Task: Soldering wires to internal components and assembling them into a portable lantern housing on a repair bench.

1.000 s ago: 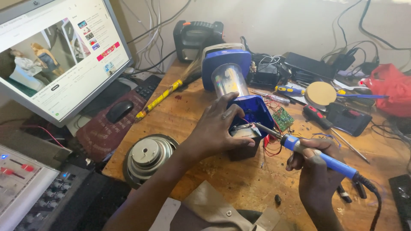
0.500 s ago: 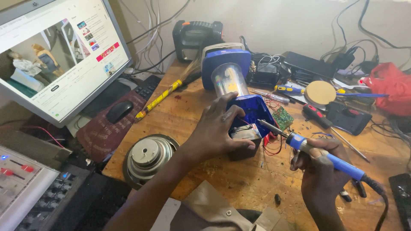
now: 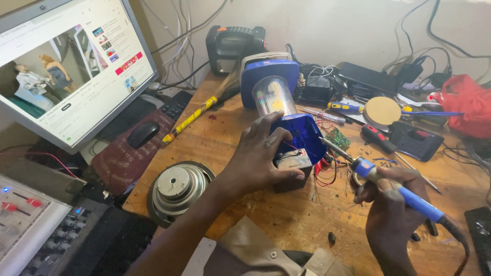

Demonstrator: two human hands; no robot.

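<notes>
Lantern (image 3: pixel 286 120), blue with a clear tube, is laid open at the middle of the wooden counter (image 3: pixel 230 133). Left hand (image 3: pixel 261 158) is clasped around the lantern's blue base and a small grey battery block (image 3: pixel 292 162). Right hand (image 3: pixel 391 204), right of the lantern, is closed on a blue soldering iron (image 3: pixel 394 186), tip pointed at the base. Speaker driver (image 3: pixel 176 190) lies left of the lantern.

Worn wooden desk (image 3: pixel 245 128) — cluttered — against a grubby pale wall (image 3: pixel 332 25).
</notes>
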